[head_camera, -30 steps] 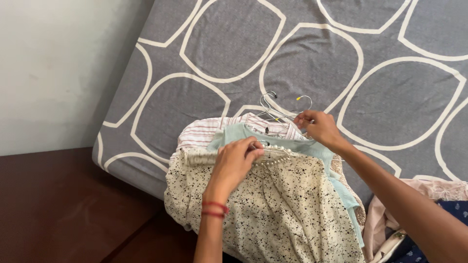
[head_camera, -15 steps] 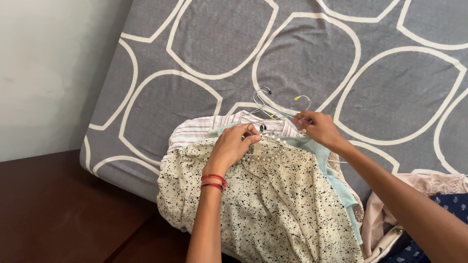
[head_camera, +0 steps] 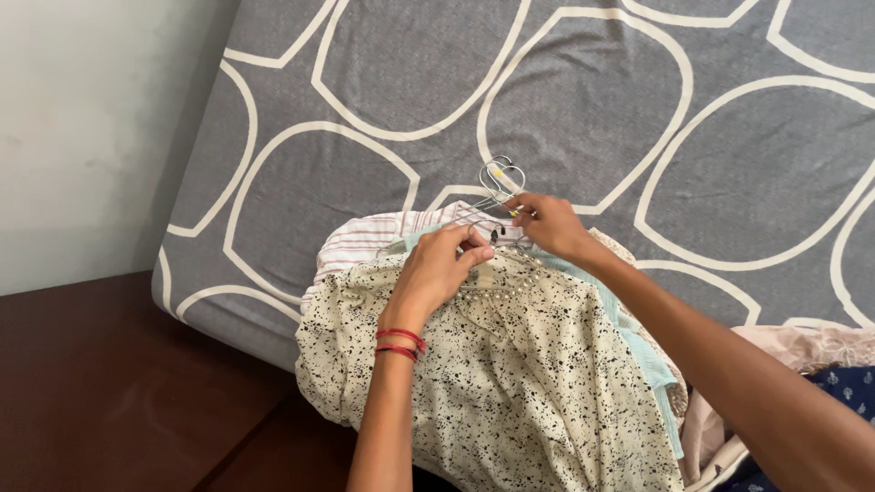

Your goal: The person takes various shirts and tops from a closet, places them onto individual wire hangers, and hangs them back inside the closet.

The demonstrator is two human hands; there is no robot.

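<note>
A cream garment with black speckles lies on top of a pile of clothes on a bed. Beneath it show a light teal garment and a pink-striped white garment. Metal hanger hooks stick out past the collars. My left hand, with red thread bands at the wrist, pinches the speckled garment's neckline. My right hand grips the hangers just below the hooks.
The bed wears a grey sheet with large white oval outlines. A dark wooden surface lies at the lower left under a pale wall. More clothes, beige and navy patterned, sit at the lower right.
The view has shifted, so the pile sits further right and lower. My right hand has closed in on the hanger hooks. My left hand has stayed at the neckline.
</note>
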